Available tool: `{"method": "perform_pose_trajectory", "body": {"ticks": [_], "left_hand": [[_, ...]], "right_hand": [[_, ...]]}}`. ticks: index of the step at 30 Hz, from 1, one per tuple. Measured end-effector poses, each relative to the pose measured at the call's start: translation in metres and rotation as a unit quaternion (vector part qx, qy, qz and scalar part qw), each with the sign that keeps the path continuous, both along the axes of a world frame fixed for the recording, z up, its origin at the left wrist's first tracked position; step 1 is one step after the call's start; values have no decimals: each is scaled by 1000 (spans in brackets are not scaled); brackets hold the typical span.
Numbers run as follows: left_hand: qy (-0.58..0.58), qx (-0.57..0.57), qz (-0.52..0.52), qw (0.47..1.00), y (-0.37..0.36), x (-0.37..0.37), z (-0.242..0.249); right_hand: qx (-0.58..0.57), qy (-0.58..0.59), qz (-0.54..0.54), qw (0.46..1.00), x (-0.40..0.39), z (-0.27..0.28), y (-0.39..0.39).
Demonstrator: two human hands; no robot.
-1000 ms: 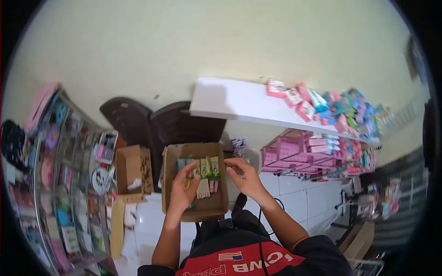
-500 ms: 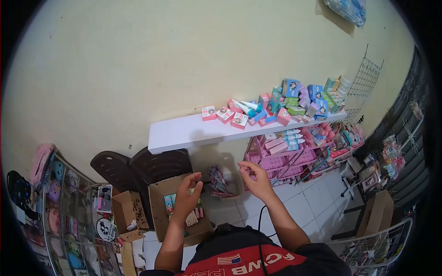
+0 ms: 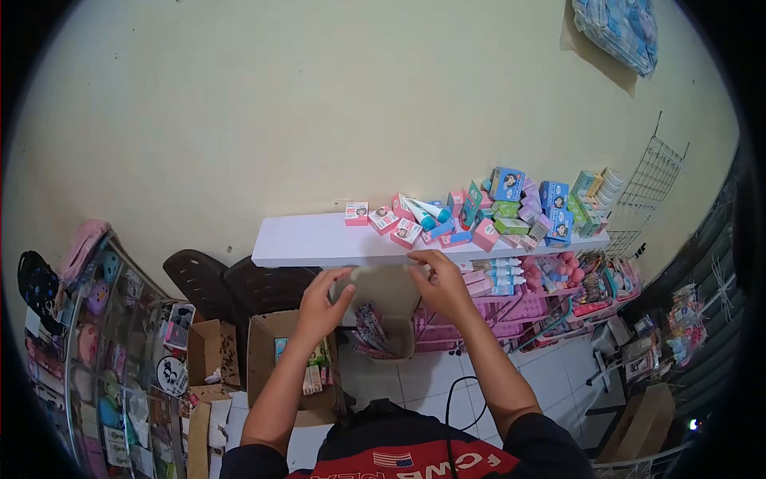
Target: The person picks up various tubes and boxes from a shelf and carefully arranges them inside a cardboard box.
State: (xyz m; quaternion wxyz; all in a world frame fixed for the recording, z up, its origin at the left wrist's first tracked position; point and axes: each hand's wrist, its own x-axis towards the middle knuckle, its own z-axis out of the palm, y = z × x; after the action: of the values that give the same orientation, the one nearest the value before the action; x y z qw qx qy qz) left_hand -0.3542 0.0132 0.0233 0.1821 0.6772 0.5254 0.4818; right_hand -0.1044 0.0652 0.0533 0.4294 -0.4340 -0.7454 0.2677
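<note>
My left hand is in the air just in front of the white shelf, thumb and fingers apart, holding nothing. Below it stands an open cardboard box with small product boxes inside, partly hidden by my forearm. My right hand hovers by the shelf's front edge, its fingers loosely bent and apart, with nothing seen in it. Nearest to the hands on the shelf are several small pink-and-white boxes. White-and-teal tubes lie beside them.
Piled blue, green and purple boxes fill the shelf's right part. Under it stands a pink rack of goods. Dark brown chairs, a smaller carton and a glass display case are at left. A wire grid leans at right.
Both hands have risen away from my body towards the shelf's front edge, and the left hand has moved off the carton. The camera view has tilted, so the shelf appears lower.
</note>
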Motion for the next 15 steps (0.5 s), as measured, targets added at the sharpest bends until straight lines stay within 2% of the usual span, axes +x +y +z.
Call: {"method": "perform_pose_trajectory", "body": {"ticks": [1, 4, 6, 8, 10, 12, 15], "left_hand": [[21, 35, 1, 999, 9, -3, 0], [35, 23, 14, 999, 40, -11, 2], [54, 28, 16, 998, 68, -19, -3], [71, 32, 19, 997, 98, -26, -9], [125, 63, 22, 990, 127, -32, -13], [144, 77, 9, 987, 154, -38, -18], [169, 95, 15, 981, 191, -39, -31]], "right_hand": [[3, 1, -3, 1000, -3, 1, 7], [28, -36, -7, 999, -15, -8, 32], [113, -82, 6, 990, -23, -20, 56], [99, -92, 9, 991, -35, -12, 69], [119, -184, 18, 976, -45, -7, 86], [141, -202, 21, 969, -54, -13, 113], [173, -344, 25, 922, -67, -16, 151]]}}
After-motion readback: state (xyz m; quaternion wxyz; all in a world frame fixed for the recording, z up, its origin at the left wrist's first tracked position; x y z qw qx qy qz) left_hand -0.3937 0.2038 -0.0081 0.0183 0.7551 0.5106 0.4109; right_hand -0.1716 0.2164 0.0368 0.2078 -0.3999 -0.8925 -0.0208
